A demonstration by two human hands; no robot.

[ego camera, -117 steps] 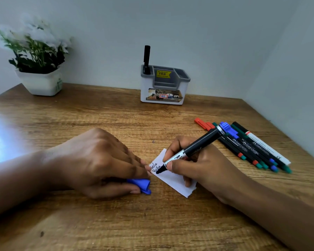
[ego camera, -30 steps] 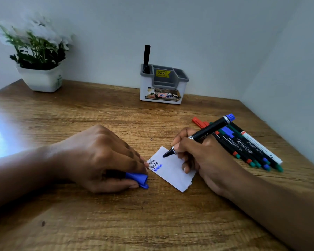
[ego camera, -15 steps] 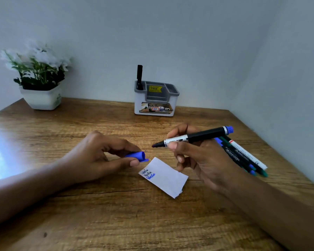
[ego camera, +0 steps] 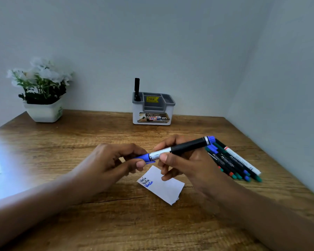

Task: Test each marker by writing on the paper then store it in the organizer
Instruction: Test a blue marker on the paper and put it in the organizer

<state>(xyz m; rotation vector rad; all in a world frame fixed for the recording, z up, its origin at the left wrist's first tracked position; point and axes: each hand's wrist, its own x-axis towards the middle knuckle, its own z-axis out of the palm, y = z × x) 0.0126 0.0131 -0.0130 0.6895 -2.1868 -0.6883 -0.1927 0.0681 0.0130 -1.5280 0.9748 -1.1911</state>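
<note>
My right hand [ego camera: 181, 163] grips a black-bodied blue marker [ego camera: 187, 146] held level above the desk. Pinched in my left hand [ego camera: 112, 162] is its blue cap [ego camera: 143, 157], which sits over the marker's tip. Just below both hands lies a small white paper [ego camera: 165, 187] with three short written lines, the lowest in blue. At the back of the desk stands a white and grey organizer [ego camera: 152, 110] with one black marker [ego camera: 136, 87] upright in its left slot. Several other markers [ego camera: 232, 163] lie in a pile to the right.
A white pot of white flowers [ego camera: 42, 98] stands at the back left. The wooden desk [ego camera: 80, 134] sits in a corner, with walls behind and to the right. A bright glare covers the desk's left edge.
My right hand lifted the marker off the paper after writing a blue line. Both hands came together, and the cap went from apart onto the marker's tip.
</note>
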